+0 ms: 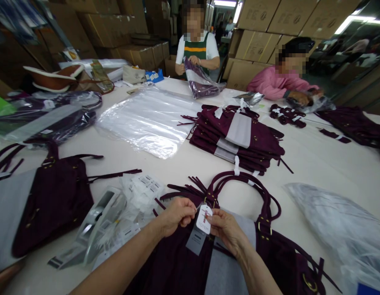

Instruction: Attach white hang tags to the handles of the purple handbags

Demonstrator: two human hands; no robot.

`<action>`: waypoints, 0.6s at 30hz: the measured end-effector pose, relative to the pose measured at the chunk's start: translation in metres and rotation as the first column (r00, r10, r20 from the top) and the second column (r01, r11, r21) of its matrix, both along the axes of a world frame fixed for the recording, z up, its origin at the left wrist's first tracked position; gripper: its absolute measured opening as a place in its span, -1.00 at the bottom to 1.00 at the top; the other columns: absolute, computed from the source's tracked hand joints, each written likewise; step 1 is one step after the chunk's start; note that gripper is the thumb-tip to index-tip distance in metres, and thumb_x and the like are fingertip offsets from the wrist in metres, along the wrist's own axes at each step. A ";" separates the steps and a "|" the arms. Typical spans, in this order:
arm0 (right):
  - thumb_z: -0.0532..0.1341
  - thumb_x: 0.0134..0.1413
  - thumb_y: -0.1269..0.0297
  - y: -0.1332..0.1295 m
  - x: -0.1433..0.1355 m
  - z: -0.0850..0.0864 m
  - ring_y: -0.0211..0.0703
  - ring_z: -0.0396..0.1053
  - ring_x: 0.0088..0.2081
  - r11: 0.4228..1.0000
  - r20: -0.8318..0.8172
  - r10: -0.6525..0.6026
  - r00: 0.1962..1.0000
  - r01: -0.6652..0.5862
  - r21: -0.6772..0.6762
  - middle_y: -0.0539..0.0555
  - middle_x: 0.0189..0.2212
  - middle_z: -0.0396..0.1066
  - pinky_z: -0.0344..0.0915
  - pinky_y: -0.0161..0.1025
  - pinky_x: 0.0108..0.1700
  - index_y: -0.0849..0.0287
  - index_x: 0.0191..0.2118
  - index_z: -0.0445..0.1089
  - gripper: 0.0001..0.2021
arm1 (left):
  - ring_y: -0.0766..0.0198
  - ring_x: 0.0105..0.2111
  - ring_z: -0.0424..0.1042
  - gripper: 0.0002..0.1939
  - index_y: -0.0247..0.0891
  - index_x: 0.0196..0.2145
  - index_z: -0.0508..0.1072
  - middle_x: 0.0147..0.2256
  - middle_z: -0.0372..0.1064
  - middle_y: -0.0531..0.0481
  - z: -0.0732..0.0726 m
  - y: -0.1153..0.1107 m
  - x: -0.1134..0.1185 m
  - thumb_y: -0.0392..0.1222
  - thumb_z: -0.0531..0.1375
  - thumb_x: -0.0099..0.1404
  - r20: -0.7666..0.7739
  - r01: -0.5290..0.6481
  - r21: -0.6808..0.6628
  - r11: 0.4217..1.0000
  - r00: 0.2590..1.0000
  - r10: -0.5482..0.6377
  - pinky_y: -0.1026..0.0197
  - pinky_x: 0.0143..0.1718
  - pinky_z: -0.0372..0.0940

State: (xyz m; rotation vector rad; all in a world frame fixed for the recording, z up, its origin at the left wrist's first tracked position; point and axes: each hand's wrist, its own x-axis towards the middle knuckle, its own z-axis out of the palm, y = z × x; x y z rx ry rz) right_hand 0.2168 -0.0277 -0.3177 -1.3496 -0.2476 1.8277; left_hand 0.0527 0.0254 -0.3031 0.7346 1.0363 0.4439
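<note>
A dark purple handbag (177,262) lies in front of me, its looped handles (263,188) pointing away. Between the thumb and fingers of my right hand (229,229) is a white hang tag (203,219) with printed lettering, near the base of a handle. My left hand (179,213) is closed in a pinch just left of the tag; whatever is between its fingertips is too small to make out. Under the white tag hangs a grey label (196,241). A pale grey wrap band (223,266) runs over the bag's middle.
Left of the bag are a tape dispenser (91,229), barcode stickers (143,188) and another purple bag (54,200). Beyond lie clear plastic bags (153,119) and stacked purple bags (205,135). Plastic wrap (340,229) sits at right. Two people handle plastic-covered items across the table.
</note>
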 end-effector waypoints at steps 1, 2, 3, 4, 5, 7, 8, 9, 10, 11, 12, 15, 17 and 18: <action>0.40 -0.44 0.35 -0.001 -0.002 0.000 -0.28 0.39 -0.52 1.000 0.022 0.006 1.000 -0.006 -0.021 0.02 -0.57 0.45 0.34 -0.34 -0.40 0.26 -0.49 0.32 -0.71 | 0.57 -0.76 0.03 -0.87 -0.32 -0.55 0.27 -0.66 0.20 0.16 0.000 -0.006 -0.003 -0.28 0.16 -0.13 0.020 -0.004 -0.025 1.000 1.000 0.005 0.40 -0.71 -0.22; 0.40 -0.46 0.34 -0.002 -0.003 -0.001 -0.28 0.39 -0.55 0.999 0.048 0.011 0.999 -0.009 -0.047 0.03 -0.59 0.44 0.33 -0.35 -0.44 0.26 -0.51 0.31 -0.70 | 0.57 -0.76 0.03 -0.85 -0.31 -0.53 0.27 -0.65 0.19 0.17 0.001 -0.011 -0.005 -0.26 0.17 -0.13 0.042 -0.009 -0.048 0.999 0.999 0.011 0.40 -0.71 -0.21; 0.40 -0.47 0.33 -0.002 -0.005 -0.002 -0.29 0.37 -0.58 0.997 0.075 0.016 0.997 -0.011 -0.070 0.04 -0.61 0.43 0.30 -0.38 -0.51 0.26 -0.52 0.31 -0.70 | 0.57 -0.75 0.03 -0.83 -0.31 -0.51 0.27 -0.65 0.18 0.18 0.000 -0.016 -0.007 -0.25 0.19 -0.13 0.061 -0.014 -0.064 0.998 0.998 0.017 0.41 -0.71 -0.19; 0.40 -0.49 0.32 -0.003 -0.006 -0.003 -0.31 0.33 -0.63 0.996 0.100 0.019 0.995 -0.011 -0.087 0.05 -0.64 0.42 0.25 -0.42 -0.58 0.27 -0.54 0.31 -0.71 | 0.56 -0.74 0.03 -0.80 -0.30 -0.49 0.27 -0.65 0.15 0.20 0.000 -0.020 -0.008 -0.24 0.20 -0.12 0.077 -0.014 -0.072 0.997 0.997 0.019 0.41 -0.71 -0.18; 0.39 -0.50 0.32 -0.002 -0.007 -0.004 -0.34 0.29 -0.67 0.995 0.120 0.019 0.993 -0.007 -0.097 0.04 -0.68 0.39 0.18 -0.45 -0.64 0.27 -0.56 0.30 -0.71 | 0.55 -0.74 0.03 -0.79 -0.29 -0.47 0.27 -0.66 0.13 0.21 -0.001 -0.025 -0.009 -0.23 0.21 -0.12 0.087 -0.010 -0.075 0.997 0.996 0.016 0.41 -0.71 -0.17; 0.38 -0.52 0.33 -0.002 -0.009 -0.006 -0.41 0.20 -0.73 0.996 0.150 -0.010 0.989 0.023 -0.086 0.00 -0.75 0.33 0.04 -0.50 -0.72 0.26 -0.61 0.28 -0.73 | 0.55 -0.75 0.03 -0.77 -0.27 -0.43 0.27 -0.66 0.12 0.23 -0.002 -0.033 -0.010 -0.22 0.21 -0.10 0.095 0.004 -0.064 0.998 0.996 0.002 0.41 -0.73 -0.17; 0.38 -0.53 0.34 -0.001 -0.010 -0.007 -0.43 0.17 -0.74 0.996 0.162 -0.035 0.986 0.048 -0.072 -0.03 -0.77 0.31 0.00 -0.50 -0.73 0.26 -0.63 0.27 -0.73 | 0.55 -0.75 0.04 -0.76 -0.26 -0.42 0.27 -0.65 0.13 0.22 -0.002 -0.037 -0.010 -0.22 0.21 -0.10 0.090 0.012 -0.055 0.998 0.996 -0.007 0.42 -0.73 -0.16; 0.37 -0.55 0.35 0.000 -0.012 -0.008 -0.45 0.14 -0.75 0.995 0.175 -0.065 0.982 0.076 -0.059 -0.05 -0.78 0.29 -0.01 -0.51 -0.74 0.25 -0.64 0.26 -0.73 | 0.55 -0.75 0.05 -0.76 -0.26 -0.40 0.27 -0.62 0.15 0.21 -0.002 -0.040 -0.010 -0.22 0.20 -0.09 0.082 0.019 -0.045 0.999 0.997 -0.015 0.41 -0.74 -0.15; 0.37 -0.56 0.36 0.000 -0.013 -0.008 -0.45 0.13 -0.75 0.993 0.188 -0.095 0.978 0.106 -0.049 -0.07 -0.78 0.28 0.00 -0.50 -0.73 0.24 -0.65 0.26 -0.74 | 0.55 -0.75 0.07 -0.75 -0.26 -0.38 0.28 -0.58 0.18 0.19 -0.002 -0.044 -0.009 -0.22 0.19 -0.09 0.072 0.024 -0.034 0.999 0.997 -0.021 0.41 -0.74 -0.13; 0.36 -0.57 0.36 0.001 -0.015 -0.009 -0.46 0.12 -0.75 0.990 0.201 -0.124 0.972 0.135 -0.039 -0.08 -0.78 0.27 0.01 -0.50 -0.73 0.24 -0.65 0.25 -0.74 | 0.56 -0.74 0.09 -0.74 -0.26 -0.36 0.29 -0.52 0.22 0.17 -0.002 -0.048 -0.008 -0.22 0.18 -0.08 0.056 0.027 -0.023 0.999 0.998 -0.025 0.41 -0.74 -0.10; 0.36 -0.58 0.37 0.002 -0.018 -0.009 -0.47 0.11 -0.75 0.986 0.212 -0.153 0.965 0.163 -0.030 -0.09 -0.78 0.27 0.02 -0.49 -0.72 0.24 -0.66 0.25 -0.74 | 0.56 -0.73 0.12 -0.72 -0.26 -0.33 0.30 -0.45 0.26 0.13 -0.001 -0.051 -0.007 -0.22 0.17 -0.08 0.040 0.032 -0.011 0.999 0.999 -0.032 0.40 -0.74 -0.07; 0.34 -0.59 0.35 0.001 -0.027 -0.010 -0.46 0.12 -0.74 0.973 0.236 -0.224 0.946 0.233 -0.007 -0.11 -0.78 0.25 0.06 -0.47 -0.70 0.23 -0.66 0.24 -0.75 | 0.56 -0.69 0.19 -0.61 -0.26 -0.21 0.33 -0.26 0.31 0.01 0.003 -0.060 -0.002 -0.21 0.17 -0.08 0.007 0.031 0.013 0.999 1.000 -0.031 0.39 -0.70 -0.01; 0.34 -0.58 0.32 0.000 -0.033 -0.008 -0.44 0.15 -0.72 0.964 0.242 -0.261 0.934 0.267 0.008 -0.12 -0.77 0.25 0.10 -0.45 -0.67 0.23 -0.65 0.25 -0.74 | 0.53 -0.66 0.22 -0.56 -0.28 -0.17 0.34 -0.22 0.32 -0.04 0.007 -0.064 0.003 -0.21 0.17 -0.08 0.006 0.005 0.010 1.000 1.000 -0.005 0.37 -0.66 0.02; 0.34 -0.57 0.31 -0.001 -0.035 -0.008 -0.42 0.17 -0.70 0.959 0.243 -0.277 0.930 0.282 0.016 -0.11 -0.76 0.26 0.12 -0.44 -0.66 0.23 -0.64 0.25 -0.74 | 0.52 -0.64 0.23 -0.55 -0.29 -0.15 0.34 -0.21 0.32 -0.06 0.010 -0.066 0.005 -0.21 0.17 -0.09 0.015 -0.009 0.000 1.000 1.000 0.009 0.37 -0.65 0.02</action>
